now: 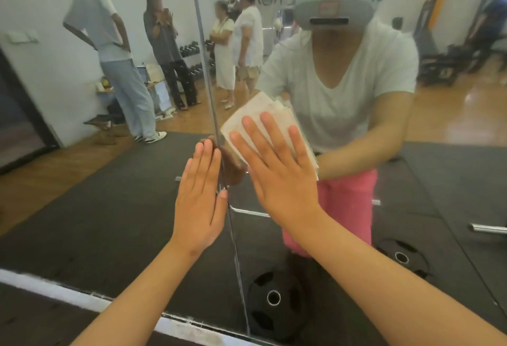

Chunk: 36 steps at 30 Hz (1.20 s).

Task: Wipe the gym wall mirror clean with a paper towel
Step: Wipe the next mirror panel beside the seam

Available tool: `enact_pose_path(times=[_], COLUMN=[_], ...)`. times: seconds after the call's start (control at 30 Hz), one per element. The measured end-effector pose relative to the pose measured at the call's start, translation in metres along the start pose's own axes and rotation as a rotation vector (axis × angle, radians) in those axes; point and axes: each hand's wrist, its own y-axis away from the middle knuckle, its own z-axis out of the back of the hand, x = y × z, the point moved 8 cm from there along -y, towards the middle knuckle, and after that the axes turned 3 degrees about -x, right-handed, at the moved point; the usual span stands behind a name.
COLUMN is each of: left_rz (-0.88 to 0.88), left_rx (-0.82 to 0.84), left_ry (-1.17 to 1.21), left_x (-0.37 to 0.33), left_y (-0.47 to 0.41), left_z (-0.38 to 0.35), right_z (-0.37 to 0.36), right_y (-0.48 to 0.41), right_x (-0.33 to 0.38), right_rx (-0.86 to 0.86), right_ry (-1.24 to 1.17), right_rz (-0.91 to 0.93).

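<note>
Right hand [277, 170] lay flat, fingers straight, pressing folded paper towel [263, 120] against the wall mirror [411, 175] to wipe it. Left hand [199, 197] was also flat and holding nothing, fingertips at the panel seam [219, 137], likely for bracing.

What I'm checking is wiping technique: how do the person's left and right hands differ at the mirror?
The left hand is bare; the right hand presses a folded white paper towel against the gym wall mirror. The left hand's fingers lie together, the right hand's are spread. The right hand sits higher than the left hand, which is by the panel seam. Both are open with straight fingers.
</note>
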Motion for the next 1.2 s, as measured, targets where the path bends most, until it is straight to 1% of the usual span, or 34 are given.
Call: enact_pose_path(times=[0.13, 0.33, 0.5, 0.63, 0.77, 0.93, 1.07, 1.2], left_rz=[0.057, 0.087, 0.055, 0.012, 0.000, 0.031, 0.029, 0.033], left_rx=[-0.124, -0.318, -0.433, -0.503, -0.546, -0.544, -0.551, -0.538], left_ry=[0.084, 0.086, 0.114, 0.112, 0.114, 0.134, 0.101, 0.057], left_x=[0.003, 0.006, 0.007, 0.009, 0.010, 0.014, 0.014, 0.013], left_y=[0.023, 0.029, 0.032, 0.037, 0.039, 0.038, 0.038, 0.037], left_z=[-0.015, -0.041, -0.050, -0.052, -0.053, -0.052, -0.052, -0.053], right_z=[-0.008, -0.020, -0.037, -0.048, -0.052, -0.053, -0.054, -0.037], right_y=[0.008, 0.011, 0.041, 0.073, 0.076, 0.060, 0.058, 0.056], right_x=[0.012, 0.017, 0.028, 0.038, 0.037, 0.036, 0.030, 0.009], right_rx=[-0.089, -0.072, -0.026, -0.068, -0.076, -0.068, -0.069, -0.107], right_ry=[0.000, 0.131, 0.207, 0.221, 0.239, 0.293, 0.319, 0.306], right_rz=[0.013, 0.125, 0.196, 0.221, 0.236, 0.260, 0.299, 0.237])
